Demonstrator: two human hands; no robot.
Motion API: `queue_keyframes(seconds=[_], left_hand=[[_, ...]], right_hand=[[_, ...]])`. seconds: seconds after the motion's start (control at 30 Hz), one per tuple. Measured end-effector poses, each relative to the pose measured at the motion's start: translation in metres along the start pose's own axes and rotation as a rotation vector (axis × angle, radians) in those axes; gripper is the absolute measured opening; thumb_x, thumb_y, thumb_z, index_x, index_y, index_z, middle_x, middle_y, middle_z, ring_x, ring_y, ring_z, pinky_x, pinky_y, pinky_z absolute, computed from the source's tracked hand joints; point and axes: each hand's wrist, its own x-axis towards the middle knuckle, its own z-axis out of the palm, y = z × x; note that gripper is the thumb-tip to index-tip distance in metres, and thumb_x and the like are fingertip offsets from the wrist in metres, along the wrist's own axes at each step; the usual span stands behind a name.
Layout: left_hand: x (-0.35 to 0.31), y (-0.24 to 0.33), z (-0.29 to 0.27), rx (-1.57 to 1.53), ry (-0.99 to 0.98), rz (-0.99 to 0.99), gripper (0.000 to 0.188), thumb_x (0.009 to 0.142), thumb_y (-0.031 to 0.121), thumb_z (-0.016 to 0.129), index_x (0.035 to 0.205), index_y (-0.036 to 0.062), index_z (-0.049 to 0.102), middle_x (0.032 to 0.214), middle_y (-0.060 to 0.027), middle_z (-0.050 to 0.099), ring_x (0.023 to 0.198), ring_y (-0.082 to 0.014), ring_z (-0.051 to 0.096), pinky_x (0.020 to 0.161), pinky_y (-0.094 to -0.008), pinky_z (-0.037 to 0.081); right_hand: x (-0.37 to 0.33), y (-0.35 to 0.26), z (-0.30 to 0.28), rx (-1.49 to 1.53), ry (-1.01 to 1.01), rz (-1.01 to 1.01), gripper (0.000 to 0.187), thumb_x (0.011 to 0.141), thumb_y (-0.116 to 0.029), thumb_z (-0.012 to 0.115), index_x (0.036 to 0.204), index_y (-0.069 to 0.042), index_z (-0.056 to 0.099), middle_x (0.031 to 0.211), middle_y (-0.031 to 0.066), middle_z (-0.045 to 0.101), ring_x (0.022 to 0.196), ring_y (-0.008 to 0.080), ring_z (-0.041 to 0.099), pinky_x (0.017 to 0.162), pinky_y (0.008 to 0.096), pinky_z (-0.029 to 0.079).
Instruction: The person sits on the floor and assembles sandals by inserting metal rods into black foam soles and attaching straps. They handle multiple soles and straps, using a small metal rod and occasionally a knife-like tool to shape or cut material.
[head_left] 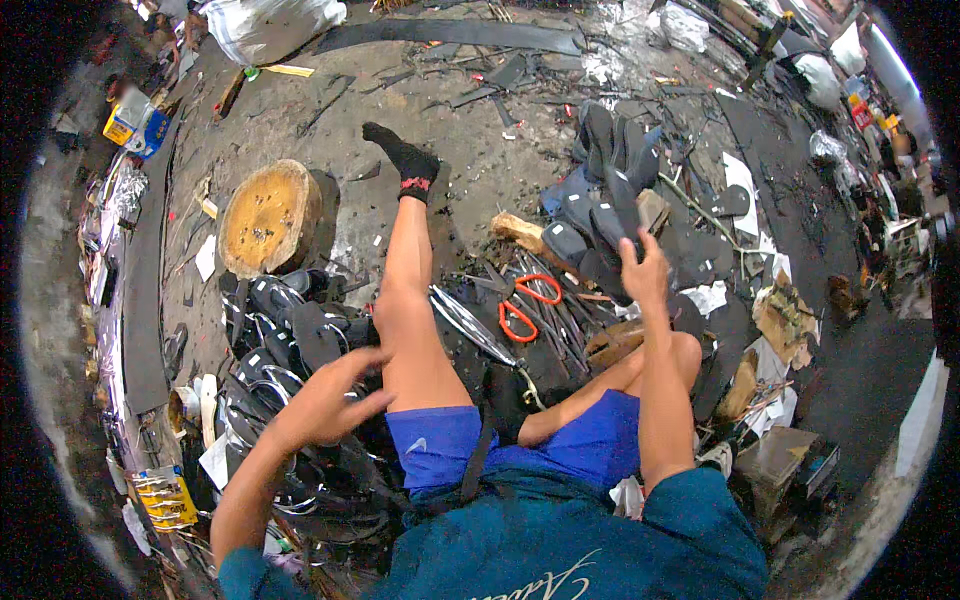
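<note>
My right hand (645,272) is stretched forward, with its thumb and fingers around the near end of a dark, slim shoe sole (624,195), which is slightly blurred. Just beyond and beside it lies a heap of black soles (572,240), some with small white labels. My left hand (335,398) hovers beside my left thigh, fingers apart and nothing in them. Below and left of that hand is a pile of black sandals (262,368) with shiny light edges. Between my legs lie orange-handled scissors (520,334) among several thin metal tools (560,325).
A round wooden block (262,218) stands at the left, beyond the sandal pile. My left leg (408,260) stretches ahead; the right one is folded. Black sheet strips (450,36) and scraps litter the far floor. A yellow-and-blue container (138,124) sits far left.
</note>
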Motion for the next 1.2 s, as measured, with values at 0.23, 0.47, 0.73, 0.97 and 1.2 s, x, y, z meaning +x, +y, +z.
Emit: queue_keyframes(seconds=[0.23,0.47,0.73,0.97,1.2], left_hand=[[0.136,0.039,0.109,-1.223,0.689,0.118,0.048,0.102,0.018,0.056,0.142,0.0036,0.035,0.117,-0.0208,0.065,0.086,-0.0311,0.073,0.069,-0.0408,0.063],[0.103,0.012,0.122,-1.38,0.734,-0.115,0.046,0.105,0.034,0.05,0.141,0.0082,0.041,0.121,-0.0099,0.063,0.097,-0.0232,0.066,0.075,-0.0347,0.056],[0.092,-0.006,0.137,-1.189,0.795,0.04,0.052,0.103,0.049,0.044,0.131,0.007,0.052,0.109,-0.0101,0.068,0.088,-0.0209,0.067,0.076,-0.034,0.055],[0.015,-0.046,0.142,-0.678,0.887,-0.351,0.045,0.102,0.029,0.059,0.134,-0.002,0.051,0.117,-0.011,0.065,0.103,-0.0203,0.064,0.091,-0.0336,0.052],[-0.009,-0.073,0.162,-0.294,0.856,-0.435,0.068,0.091,0.023,0.075,0.143,-0.0053,0.042,0.128,-0.0207,0.057,0.114,-0.0282,0.059,0.1,-0.0366,0.046]], right_hand=[[-0.206,-0.152,0.008,0.729,-0.426,-0.094,0.04,0.087,-0.023,0.077,0.121,-0.001,0.069,0.122,0.0196,0.068,0.12,0.0304,0.063,0.103,0.0388,0.048],[-0.228,-0.156,-0.014,0.714,-0.534,-0.256,0.01,0.085,-0.006,0.074,0.094,0.0,0.073,0.092,0.0113,0.067,0.082,0.0223,0.066,0.075,0.0331,0.052],[-0.226,-0.16,-0.003,0.729,-0.741,-0.131,0.019,0.09,-0.018,0.067,0.093,0.001,0.063,0.086,0.0152,0.065,0.077,0.0241,0.065,0.07,0.0369,0.053],[-0.175,-0.095,0.121,0.308,-0.71,0.001,0.022,0.098,-0.022,0.06,0.1,0.0,0.064,0.091,0.0156,0.069,0.088,0.0307,0.069,0.078,0.0413,0.055],[-0.192,-0.051,0.188,-0.437,-0.709,-0.277,0.02,0.088,-0.013,0.064,0.104,-0.003,0.067,0.11,0.0224,0.069,0.102,0.0358,0.069,0.084,0.0467,0.057]])
